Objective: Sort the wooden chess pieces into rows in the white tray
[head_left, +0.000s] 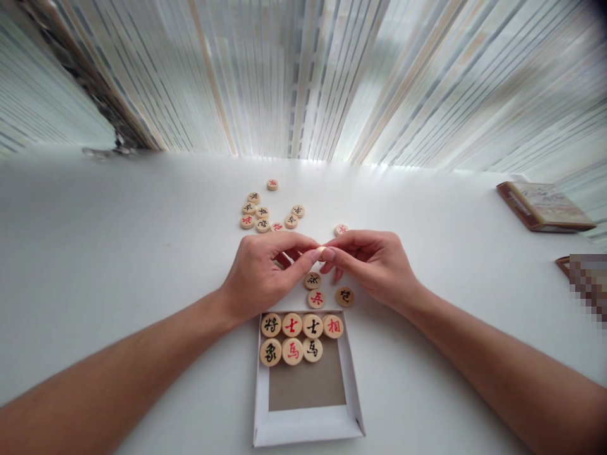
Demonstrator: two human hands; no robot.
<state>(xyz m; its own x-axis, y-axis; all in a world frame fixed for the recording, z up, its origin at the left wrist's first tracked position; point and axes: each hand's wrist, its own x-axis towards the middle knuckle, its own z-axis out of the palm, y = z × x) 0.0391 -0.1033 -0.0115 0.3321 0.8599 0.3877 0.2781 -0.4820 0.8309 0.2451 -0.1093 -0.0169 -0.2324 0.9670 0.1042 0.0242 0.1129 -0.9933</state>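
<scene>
Above the table, my left hand (263, 272) and my right hand (374, 262) meet, pinching one wooden Chinese chess piece (322, 253) between thumbs and fingertips. Its marking is hidden by the fingers. Below them an open white box (308, 424) holds two rows of pieces along its far side: a full row of several and a second row of three, marked in red or black. Between hands and box lie a black-marked piece (312, 280), a red-marked piece (316, 299) and another black-marked piece (344, 296).
Several loose pieces (262, 225) lie beyond my left hand, and one red-marked piece (341, 230) sits behind my right hand. A brown-edged box (545, 205) rests at the table's right. Striped curtains (303, 76) hang along the far edge of the white table (118, 253).
</scene>
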